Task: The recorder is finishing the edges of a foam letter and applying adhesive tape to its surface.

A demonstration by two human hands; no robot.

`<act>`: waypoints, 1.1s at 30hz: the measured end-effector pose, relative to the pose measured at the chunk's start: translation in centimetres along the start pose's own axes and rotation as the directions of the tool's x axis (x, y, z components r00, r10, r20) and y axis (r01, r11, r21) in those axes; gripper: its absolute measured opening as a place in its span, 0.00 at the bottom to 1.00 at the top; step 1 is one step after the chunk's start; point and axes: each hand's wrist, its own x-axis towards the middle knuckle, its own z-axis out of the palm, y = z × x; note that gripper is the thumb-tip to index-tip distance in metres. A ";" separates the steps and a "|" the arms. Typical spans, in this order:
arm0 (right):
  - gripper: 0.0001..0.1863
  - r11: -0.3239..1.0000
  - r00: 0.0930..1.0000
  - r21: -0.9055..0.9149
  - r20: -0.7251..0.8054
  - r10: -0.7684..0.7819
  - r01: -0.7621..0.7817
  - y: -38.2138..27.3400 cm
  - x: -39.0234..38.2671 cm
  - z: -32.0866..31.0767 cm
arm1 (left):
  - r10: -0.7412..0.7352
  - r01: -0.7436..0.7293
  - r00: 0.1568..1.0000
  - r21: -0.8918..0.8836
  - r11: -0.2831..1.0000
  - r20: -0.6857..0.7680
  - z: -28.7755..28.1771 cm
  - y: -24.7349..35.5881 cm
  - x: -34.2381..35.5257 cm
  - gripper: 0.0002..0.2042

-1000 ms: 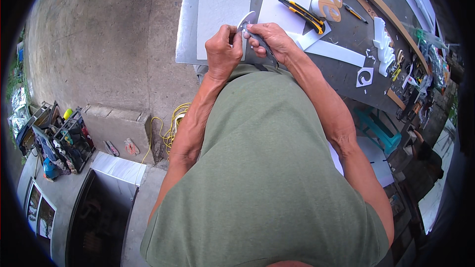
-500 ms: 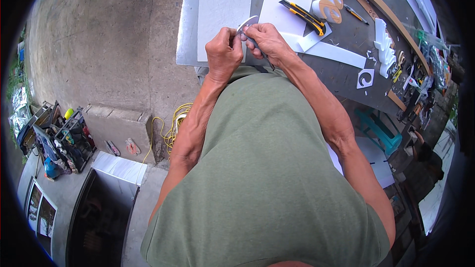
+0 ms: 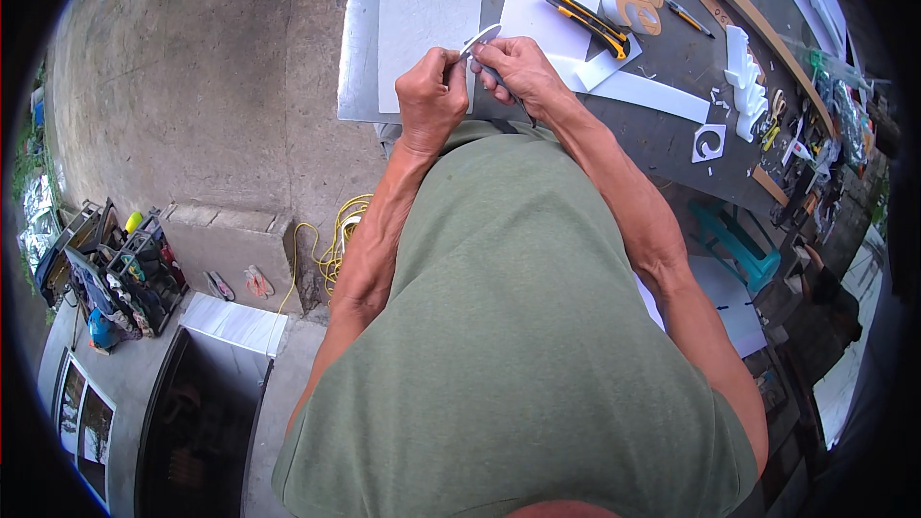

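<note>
Both hands meet over the near edge of the table, just beyond my green shirt. My left hand [image 3: 432, 98] is closed, pinching the near end of a small, curved white piece [image 3: 484, 35], perhaps foam board. My right hand [image 3: 523, 75] is closed around a slim tool with a dark grey handle [image 3: 523, 109], whose rear end sticks out toward my wrist. Its thumb and fingers touch the white piece, and the tool's tip is hidden among them. To the right, a yellow-and-black utility knife [image 3: 587, 24] lies on white sheet [image 3: 537, 0].
Curved white pieces with brown faces [image 3: 633, 11] stand beyond the knife, near a slim yellow-and-black cutter [image 3: 689, 19]. A white strip [image 3: 657, 96], a square with a curved cutout [image 3: 709, 143] and scraps lie rightward. A teal stool [image 3: 739, 245] and yellow cord [image 3: 336, 242] are below.
The view has shifted slightly. My right hand has moved a little up and left, still at the white piece, which stays in my left fingers. Both grips look unchanged.
</note>
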 end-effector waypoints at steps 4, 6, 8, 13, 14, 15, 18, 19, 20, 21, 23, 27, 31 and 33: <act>0.15 0.999 0.999 -0.047 -0.034 -0.005 0.003 -0.5 0.3 0.0 | -0.033 0.033 0.999 0.010 0.999 0.011 0.1 -0.1 0.3 0.03; 0.16 0.999 1.000 0.033 0.011 0.003 -0.003 -0.1 -0.1 0.0 | -0.016 0.016 1.000 -0.024 1.000 -0.022 0.0 0.3 -0.3 0.03; 0.16 0.994 0.998 0.112 0.055 0.012 -0.018 0.4 -0.4 0.1 | -0.020 0.020 1.000 -0.005 1.000 -0.014 0.0 0.3 -0.2 0.03; 0.16 0.975 0.989 -0.204 -0.097 -0.109 0.088 -0.4 0.1 0.6 | -0.067 0.067 0.998 0.009 0.998 0.015 0.0 0.2 0.4 0.03; 0.16 0.975 0.989 -0.205 -0.095 -0.112 0.090 -0.4 0.0 0.5 | -0.064 0.064 0.998 -0.007 0.998 0.010 -0.1 0.4 0.2 0.03; 0.16 0.989 0.996 -0.127 -0.045 -0.082 0.076 0.0 -0.3 0.2 | -0.066 0.067 0.998 -0.024 0.997 0.008 -0.2 0.7 -0.3 0.03; 0.16 0.997 0.999 -0.073 -0.019 -0.039 0.038 0.3 0.0 -0.1 | -0.043 0.043 0.999 0.017 0.999 0.016 -0.1 0.2 0.0 0.03; 0.15 0.995 0.999 -0.098 -0.045 -0.027 0.023 0.1 0.3 -0.1 | -0.029 0.028 0.999 0.012 1.000 0.018 -0.1 0.1 0.2 0.03; 0.15 0.994 0.999 -0.109 -0.039 -0.027 0.023 0.1 0.3 -0.2 | -0.041 0.041 0.999 0.002 0.999 0.024 -0.1 -0.1 0.3 0.04; 0.15 0.994 0.999 -0.109 -0.038 -0.028 0.023 -0.1 0.3 -0.1 | -0.041 0.041 0.999 0.003 0.999 0.024 -0.1 -0.2 0.4 0.04; 0.14 0.995 0.997 -0.093 -0.072 0.027 -0.033 -0.5 0.2 -0.1 | 0.030 -0.032 0.999 0.058 0.998 0.034 -0.1 -0.4 0.6 0.04; 0.14 1.000 0.997 0.007 0.080 0.018 -0.019 -0.4 0.0 -0.7 | 0.026 -0.027 1.000 0.063 0.998 0.016 -0.3 0.1 0.6 0.03; 0.15 0.997 0.996 -0.058 -0.069 -0.055 0.051 0.2 -0.1 -0.2 | -0.014 0.014 1.000 0.025 1.000 0.017 0.2 -0.1 0.6 0.03; 0.15 0.996 0.994 -0.049 -0.076 -0.075 0.072 0.2 -0.1 -0.2 | -0.022 0.021 1.000 0.034 0.999 0.020 0.2 -0.1 0.6 0.03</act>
